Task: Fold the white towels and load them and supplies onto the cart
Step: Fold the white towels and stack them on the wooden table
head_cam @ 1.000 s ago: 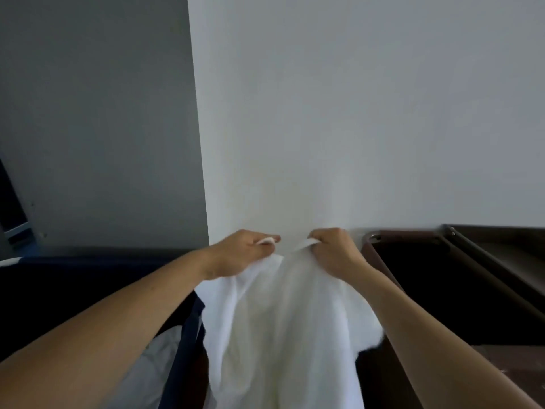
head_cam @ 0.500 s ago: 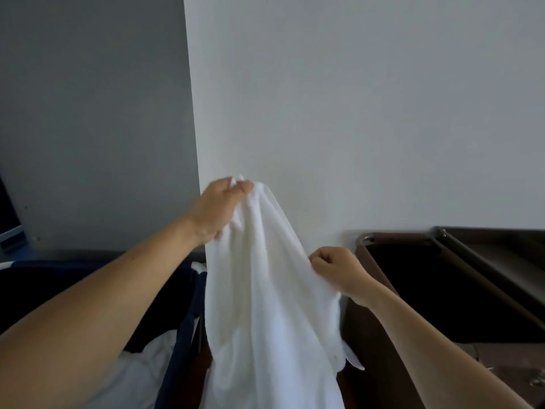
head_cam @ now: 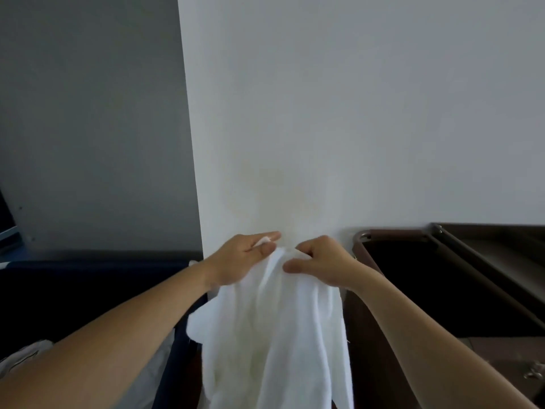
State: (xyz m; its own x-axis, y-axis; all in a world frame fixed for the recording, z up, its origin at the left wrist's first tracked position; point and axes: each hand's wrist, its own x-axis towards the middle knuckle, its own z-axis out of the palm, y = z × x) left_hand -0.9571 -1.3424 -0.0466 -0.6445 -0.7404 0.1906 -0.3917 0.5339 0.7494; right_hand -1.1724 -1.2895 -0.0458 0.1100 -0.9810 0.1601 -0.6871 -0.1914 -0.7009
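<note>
A white towel (head_cam: 277,335) hangs in front of me, bunched at the top and falling below the frame. My left hand (head_cam: 241,261) pinches its top edge between thumb and fingers. My right hand (head_cam: 321,261) grips the same edge just to the right, fingers curled over the cloth. The two hands sit close together near the wall corner. The brown cart (head_cam: 442,240) stands to the right, its dark bag opening beside my right forearm.
A white wall (head_cam: 354,113) rises directly ahead, with a grey wall (head_cam: 88,113) to its left. A dark blue bin (head_cam: 73,290) at lower left holds more white linen (head_cam: 23,358). The cart's flat shelf (head_cam: 501,255) lies at far right.
My left hand came down from its raised position and met my right hand, bringing the two held parts of the towel's edge together. The towel now hangs lower and more bunched.
</note>
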